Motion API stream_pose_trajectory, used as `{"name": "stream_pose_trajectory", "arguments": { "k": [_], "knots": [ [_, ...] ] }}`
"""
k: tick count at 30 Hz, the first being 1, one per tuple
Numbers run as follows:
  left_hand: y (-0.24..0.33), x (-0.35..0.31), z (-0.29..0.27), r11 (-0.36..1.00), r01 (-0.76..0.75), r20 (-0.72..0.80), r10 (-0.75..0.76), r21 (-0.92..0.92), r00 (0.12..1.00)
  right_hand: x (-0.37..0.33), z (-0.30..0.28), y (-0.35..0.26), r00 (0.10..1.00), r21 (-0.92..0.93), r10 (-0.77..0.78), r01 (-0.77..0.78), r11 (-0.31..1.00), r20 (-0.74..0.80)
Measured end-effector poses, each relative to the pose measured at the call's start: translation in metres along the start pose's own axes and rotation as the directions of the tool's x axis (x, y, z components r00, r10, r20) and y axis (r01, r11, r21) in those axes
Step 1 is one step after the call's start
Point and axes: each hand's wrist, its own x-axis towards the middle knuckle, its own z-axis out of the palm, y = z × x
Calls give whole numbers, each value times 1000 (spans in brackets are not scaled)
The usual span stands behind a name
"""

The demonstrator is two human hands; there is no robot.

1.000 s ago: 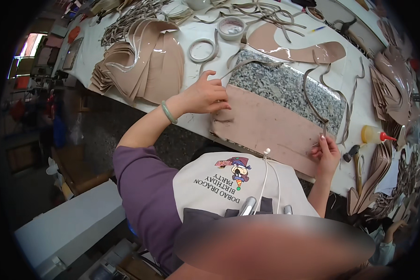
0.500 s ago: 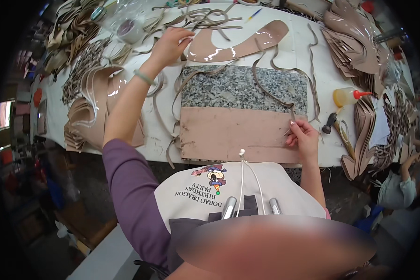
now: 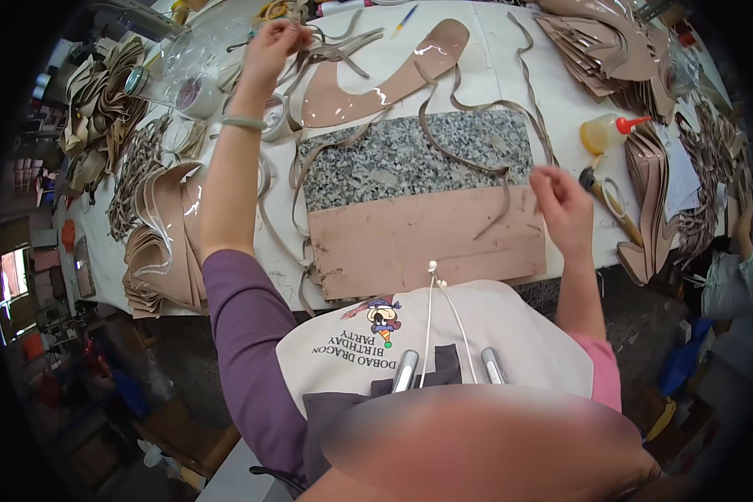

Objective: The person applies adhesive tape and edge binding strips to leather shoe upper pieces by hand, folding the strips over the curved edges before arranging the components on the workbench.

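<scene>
My left hand (image 3: 274, 54) reaches to the far side of the table, its fingers pinched together; what they hold, if anything, is too small to make out. Close by lie loose brown strips (image 3: 343, 57) and a curved, glossy tan leather piece (image 3: 393, 86). My right hand (image 3: 566, 213) hovers at the right end of a flat tan board (image 3: 427, 243), fingers curled and nothing visible in them. A thin brown strip (image 3: 452, 156) crosses a speckled stone slab (image 3: 376, 167), its near end resting on the board.
Stacked leather pieces stand at left (image 3: 166, 243) and far right (image 3: 598, 54). A yellow bottle with a red tip (image 3: 602, 134) and a hammer (image 3: 617, 209) lie right of the slab. A white tub (image 3: 199, 96) sits at far left. Another person's sleeve (image 3: 732, 280) shows at right.
My left hand has moved farther away, past the glossy leather piece. My right hand has let go of the strip's near end and shifted right and away from me. The view has tilted slightly.
</scene>
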Motion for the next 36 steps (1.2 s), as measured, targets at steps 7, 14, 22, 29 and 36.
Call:
{"name": "stream_pose_trajectory", "arguments": {
  "k": [7, 14, 22, 29, 36],
  "knots": [
    [80, -72, 54, 678, 202, 292, 19, -707, 956, 73, 75, -59, 881, 50, -456, 453, 890, 125],
    [108, -135, 116, 652, 214, 296, 17, -727, 955, 68, 96, -73, 768, 242, -62, -123, 962, 638],
    [98, -152, 81, 616, 295, 243, -170, -730, 955, 29, 111, -63, 689, 262, -68, -182, 948, 722],
    [107, -210, -4, 863, 232, 35, -243, -448, 969, -20, 181, -75, 412, 183, -60, -266, 946, 909],
    [67, -263, -58, 887, 322, -130, -381, -333, 915, -38, 229, -65, 356, 231, -358, 352, 907, 863]
  ]
}}
